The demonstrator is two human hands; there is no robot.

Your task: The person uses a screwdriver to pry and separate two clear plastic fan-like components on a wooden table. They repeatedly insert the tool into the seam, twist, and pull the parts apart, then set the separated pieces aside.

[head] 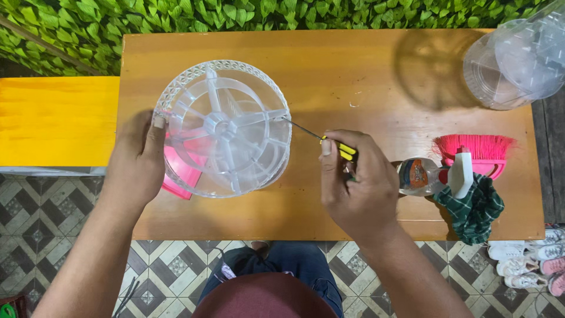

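Working from the head view, I see the left hand (138, 162) clamped on the rim of a clear round plastic housing (223, 129) with spokes running from a central hub, thumb over the top edge and fingers hidden behind the wall, keeping it tipped on its side toward the camera at the left-centre of the worktop (329, 76). The right hand (359, 182) is closed around the yellow-and-black handle of a thin screwdriver (321, 138), whose metal shaft reaches left and meets the housing's right rim where a spoke ends. I judge the work to be in mid course: the tool is engaged at one spot on the rim, the housing is one piece as far as I can see, and I cannot tell whether any fastener is out. A pink flat piece (182, 171) lies under and behind the housing. Room is fair: bare wood lies above the shaft and in front of both hands, but the front edge of the worktop is near the right wrist. To the right, a spray bottle (426, 175), a green checked cloth (474, 206) and a pink brush (477, 150) crowd that side, and a clear plastic cover (518, 59) overhangs the far right corner.
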